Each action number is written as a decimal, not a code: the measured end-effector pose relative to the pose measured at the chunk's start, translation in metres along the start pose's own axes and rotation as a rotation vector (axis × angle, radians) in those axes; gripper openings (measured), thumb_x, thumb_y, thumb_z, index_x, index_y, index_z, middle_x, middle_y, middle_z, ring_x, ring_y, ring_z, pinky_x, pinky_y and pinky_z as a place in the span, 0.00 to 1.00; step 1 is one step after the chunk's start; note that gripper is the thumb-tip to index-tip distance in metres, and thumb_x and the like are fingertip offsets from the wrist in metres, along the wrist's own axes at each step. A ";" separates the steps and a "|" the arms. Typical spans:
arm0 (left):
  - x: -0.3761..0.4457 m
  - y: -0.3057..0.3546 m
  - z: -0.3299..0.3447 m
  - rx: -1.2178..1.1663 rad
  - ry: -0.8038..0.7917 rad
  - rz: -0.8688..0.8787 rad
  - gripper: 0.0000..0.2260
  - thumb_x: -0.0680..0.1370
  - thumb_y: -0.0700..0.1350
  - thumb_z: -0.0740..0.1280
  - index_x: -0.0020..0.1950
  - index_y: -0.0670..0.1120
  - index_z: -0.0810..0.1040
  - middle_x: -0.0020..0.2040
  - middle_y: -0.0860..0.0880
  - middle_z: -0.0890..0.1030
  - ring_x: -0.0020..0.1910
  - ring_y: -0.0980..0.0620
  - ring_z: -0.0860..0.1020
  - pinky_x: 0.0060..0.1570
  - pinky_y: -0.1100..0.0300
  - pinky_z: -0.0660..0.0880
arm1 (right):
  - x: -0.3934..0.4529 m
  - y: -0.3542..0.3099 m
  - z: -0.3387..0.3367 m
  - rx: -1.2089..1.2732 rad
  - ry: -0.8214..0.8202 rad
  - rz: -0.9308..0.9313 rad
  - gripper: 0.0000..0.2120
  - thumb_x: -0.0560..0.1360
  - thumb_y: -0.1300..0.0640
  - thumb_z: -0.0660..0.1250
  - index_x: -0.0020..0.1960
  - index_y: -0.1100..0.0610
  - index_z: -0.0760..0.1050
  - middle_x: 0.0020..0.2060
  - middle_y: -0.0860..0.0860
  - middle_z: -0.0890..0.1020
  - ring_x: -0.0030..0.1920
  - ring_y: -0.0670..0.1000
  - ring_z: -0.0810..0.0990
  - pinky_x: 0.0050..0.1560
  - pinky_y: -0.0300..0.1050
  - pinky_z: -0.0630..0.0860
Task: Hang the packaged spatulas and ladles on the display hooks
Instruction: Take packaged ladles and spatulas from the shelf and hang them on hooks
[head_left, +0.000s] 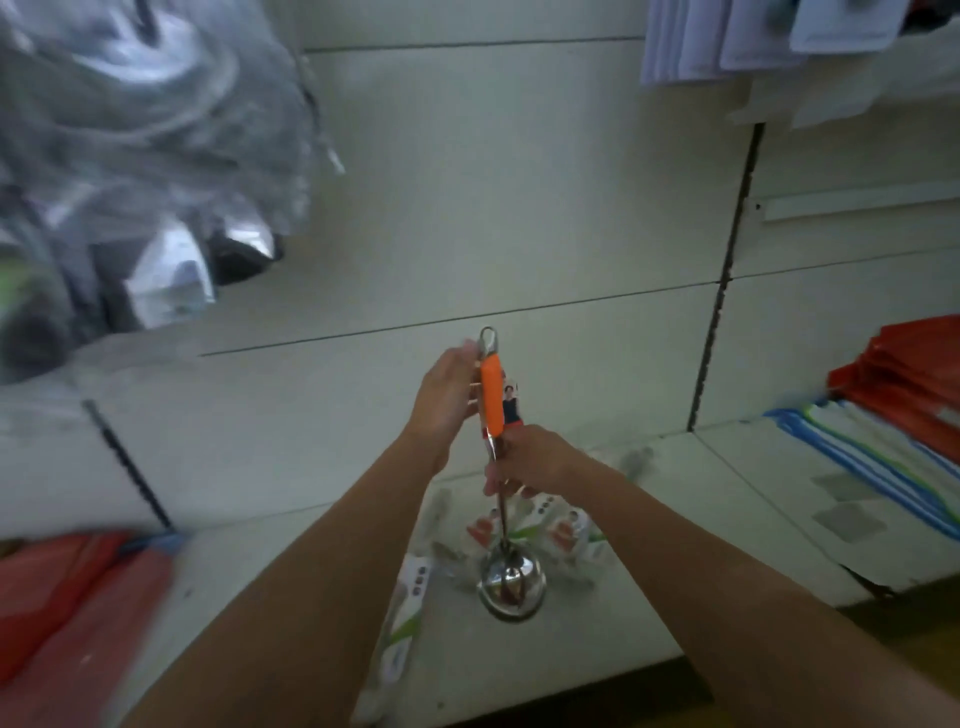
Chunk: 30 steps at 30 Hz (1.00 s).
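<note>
We hold the orange-handled ladle (492, 400) upright above the shelf (597, 639), left hand (448, 397) gripping the handle, right hand (524, 460) clamped round the shaft.

- No words, brands or numbers can be read anywhere.
- The card (510, 402) behind the ladle (498, 467) handle shows a small picture of a person, with no legible print.
- The packets (566, 535) lying on the shelf (597, 649) carry red and green labels, too blurred to read.
</note>
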<state>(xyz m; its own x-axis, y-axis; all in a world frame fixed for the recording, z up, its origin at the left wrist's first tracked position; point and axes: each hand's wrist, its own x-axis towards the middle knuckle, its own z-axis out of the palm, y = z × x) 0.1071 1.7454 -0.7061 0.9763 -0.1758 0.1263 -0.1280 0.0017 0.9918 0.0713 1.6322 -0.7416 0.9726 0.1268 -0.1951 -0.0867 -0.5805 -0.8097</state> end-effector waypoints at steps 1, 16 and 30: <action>-0.005 0.004 -0.013 0.107 0.005 0.042 0.07 0.80 0.47 0.62 0.50 0.45 0.76 0.46 0.44 0.82 0.46 0.48 0.80 0.50 0.56 0.76 | 0.000 -0.009 0.006 0.005 -0.027 -0.018 0.08 0.77 0.61 0.64 0.39 0.54 0.71 0.35 0.48 0.80 0.33 0.44 0.78 0.29 0.32 0.70; -0.062 0.061 -0.042 0.521 0.020 0.285 0.07 0.79 0.40 0.61 0.51 0.40 0.78 0.45 0.46 0.78 0.46 0.46 0.76 0.51 0.53 0.74 | -0.065 -0.101 0.000 -0.177 0.312 -0.180 0.13 0.77 0.55 0.60 0.39 0.59 0.78 0.39 0.59 0.84 0.39 0.55 0.84 0.39 0.43 0.77; -0.103 0.135 -0.016 0.341 0.040 0.290 0.07 0.80 0.47 0.60 0.46 0.46 0.74 0.48 0.42 0.81 0.50 0.44 0.79 0.47 0.57 0.70 | -0.141 -0.164 -0.034 -0.323 0.712 -0.251 0.14 0.76 0.54 0.62 0.35 0.51 0.59 0.44 0.54 0.73 0.46 0.56 0.73 0.46 0.49 0.69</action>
<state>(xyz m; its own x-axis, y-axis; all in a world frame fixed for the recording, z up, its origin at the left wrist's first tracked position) -0.0082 1.7800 -0.5852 0.8966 -0.1781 0.4055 -0.4413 -0.2804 0.8524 -0.0442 1.6819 -0.5626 0.8682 -0.1936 0.4569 0.1129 -0.8196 -0.5617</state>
